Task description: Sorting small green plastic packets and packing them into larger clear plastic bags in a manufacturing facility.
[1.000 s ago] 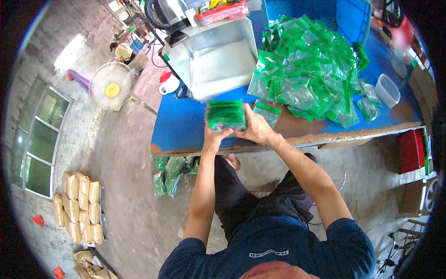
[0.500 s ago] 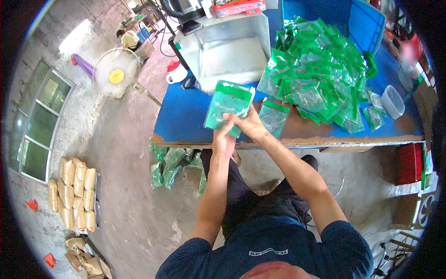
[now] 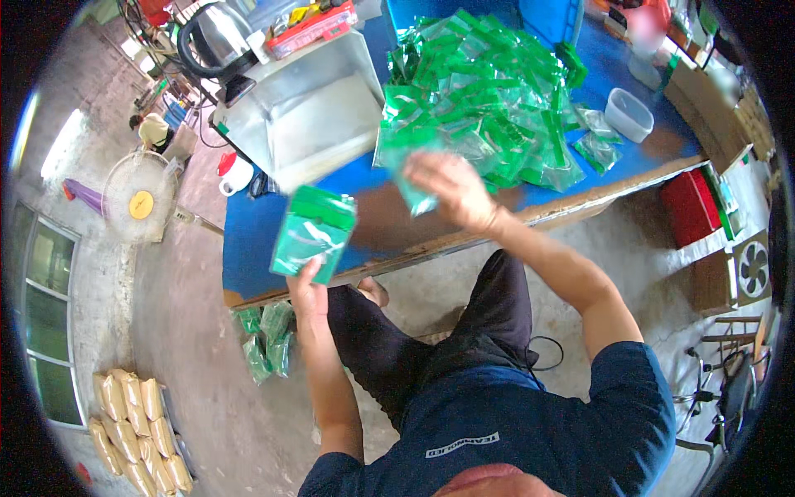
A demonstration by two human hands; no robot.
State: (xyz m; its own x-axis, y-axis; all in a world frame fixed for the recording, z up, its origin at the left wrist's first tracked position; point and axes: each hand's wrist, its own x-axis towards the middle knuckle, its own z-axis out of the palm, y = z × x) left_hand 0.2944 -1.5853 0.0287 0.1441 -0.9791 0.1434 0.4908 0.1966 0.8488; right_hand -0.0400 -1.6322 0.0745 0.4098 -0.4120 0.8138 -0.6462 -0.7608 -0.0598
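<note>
My left hand (image 3: 309,286) grips the lower end of a small stack of clear zip bags with green tops (image 3: 315,236), holding it up over the table's front edge. At the near left edge of a heaped pile of similar green-topped bags (image 3: 497,99), my right hand (image 3: 451,189) is smeared by motion. Its fingers lie over a single green-topped zip bag (image 3: 421,200), blurred along with the hand, which they seem to grip; the thumb is hidden.
A metal tray (image 3: 323,124) stands on the blue table (image 3: 257,248) left of the pile. A kettle (image 3: 219,41), a red-lidded white jug (image 3: 236,176) and a clear plastic tub (image 3: 629,116) are around. More green bags (image 3: 269,340) lie on the floor beneath.
My hands have parted: the left keeps the stack, while the right has left it and come to the single bag near the pile. The whole view has swung, shifting the table leftward.
</note>
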